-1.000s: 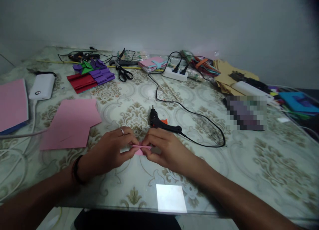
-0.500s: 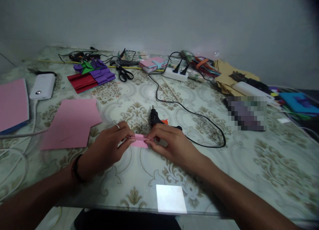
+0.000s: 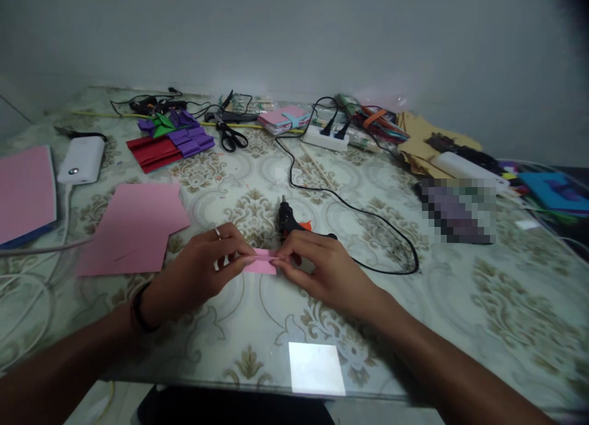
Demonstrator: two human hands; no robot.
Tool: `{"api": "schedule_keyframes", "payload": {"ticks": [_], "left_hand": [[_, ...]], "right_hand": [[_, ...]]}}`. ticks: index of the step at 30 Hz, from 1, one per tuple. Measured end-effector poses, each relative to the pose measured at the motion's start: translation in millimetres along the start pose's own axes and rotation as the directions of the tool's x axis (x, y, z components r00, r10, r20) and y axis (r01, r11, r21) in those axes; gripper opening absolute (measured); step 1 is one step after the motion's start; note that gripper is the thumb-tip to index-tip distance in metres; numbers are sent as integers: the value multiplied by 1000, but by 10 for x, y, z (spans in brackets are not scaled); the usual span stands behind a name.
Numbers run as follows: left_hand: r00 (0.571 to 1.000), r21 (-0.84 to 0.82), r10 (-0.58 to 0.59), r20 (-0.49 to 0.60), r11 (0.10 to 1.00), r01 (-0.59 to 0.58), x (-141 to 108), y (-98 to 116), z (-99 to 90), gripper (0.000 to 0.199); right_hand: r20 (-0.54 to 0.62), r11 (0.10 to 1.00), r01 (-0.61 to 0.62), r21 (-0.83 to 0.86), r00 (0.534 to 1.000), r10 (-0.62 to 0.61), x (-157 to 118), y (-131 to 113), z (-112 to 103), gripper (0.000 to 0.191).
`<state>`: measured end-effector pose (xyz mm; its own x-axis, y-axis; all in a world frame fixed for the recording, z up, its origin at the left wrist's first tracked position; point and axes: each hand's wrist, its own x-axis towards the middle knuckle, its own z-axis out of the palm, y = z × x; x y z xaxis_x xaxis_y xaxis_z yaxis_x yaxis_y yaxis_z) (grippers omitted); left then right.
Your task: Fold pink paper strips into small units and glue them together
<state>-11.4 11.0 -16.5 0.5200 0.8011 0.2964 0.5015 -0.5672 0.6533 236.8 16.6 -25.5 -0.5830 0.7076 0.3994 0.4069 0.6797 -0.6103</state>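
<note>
While both hands pinch, pink paper (image 3: 261, 265) spans the grip (image 3: 276, 258).

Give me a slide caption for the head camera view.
Left hand and right hand pinch a small folded pink paper near a black glue gun.

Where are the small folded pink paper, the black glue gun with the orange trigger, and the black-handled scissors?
Small folded pink paper (image 3: 260, 267): head view, on its lower flap.
Black glue gun with orange trigger (image 3: 286, 219): head view, on its black body.
Black-handled scissors (image 3: 224, 129): head view, at the handles' upper end.
</note>
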Motion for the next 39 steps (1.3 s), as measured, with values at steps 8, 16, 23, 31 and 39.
{"api": "schedule_keyframes", "payload": {"ticks": [8,16,23,31,39], "left_hand": [[994,5,75,-78,997,-75,-21,45,-12,10],[998,11,57,-40,998,-57,-17,41,7,7],[968,243,-74,238,970,14,-27,-5,-27,19],[922,318,-95,374,948,-31,-59,-101,81,17],[963,319,17,269,942,-106,-89,-123,170,12]], "right_hand": [[-30,992,-13,123,999,17,-11,-49,32,5],[-47,994,-21,104,999,27,-12,-49,47,6],[94,998,52,-34,994,-48,-35,19,123,7],[194,984,64,-164,980,-31,-47,11,159,11],[202,984,41,-175,979,-5,-48,9,192,11]]}}
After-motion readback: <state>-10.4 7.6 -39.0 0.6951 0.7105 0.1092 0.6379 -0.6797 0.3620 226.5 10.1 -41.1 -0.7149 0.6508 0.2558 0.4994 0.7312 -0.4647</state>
